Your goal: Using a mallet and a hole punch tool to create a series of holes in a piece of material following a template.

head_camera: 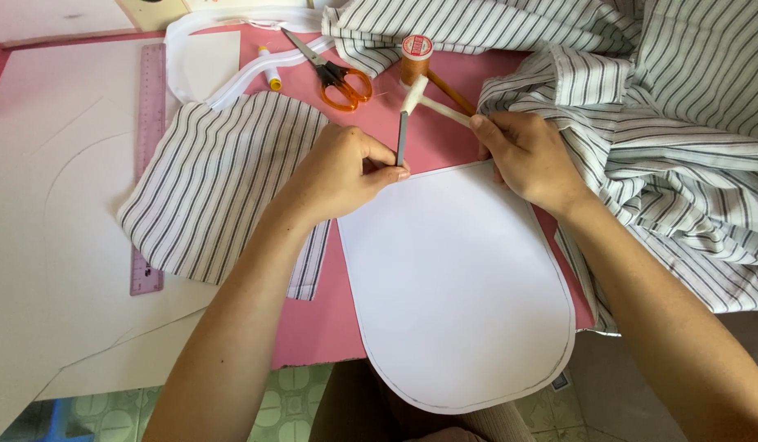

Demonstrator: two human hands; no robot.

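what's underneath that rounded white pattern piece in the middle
The white pattern piece lies on the pink table. Its right edge overlaps striped fabric, and its lower end overhangs the table edge. Anything else beneath it is covered.

Sewing workroom: scissors (340,78), thread spool (416,56), striped fabric (219,192).

- table top (444,139) is a flat pink all over
- rounded paper pattern piece (457,286) is plain white with a thin dark outline
- cut fabric piece (215,188) and the big shirt (665,131) both white with dark grey stripes
- scissors (334,72) have bright orange handles
- ruler (150,164) see-through pinkish purple
- thread spool (415,57) brownish with a red and white top
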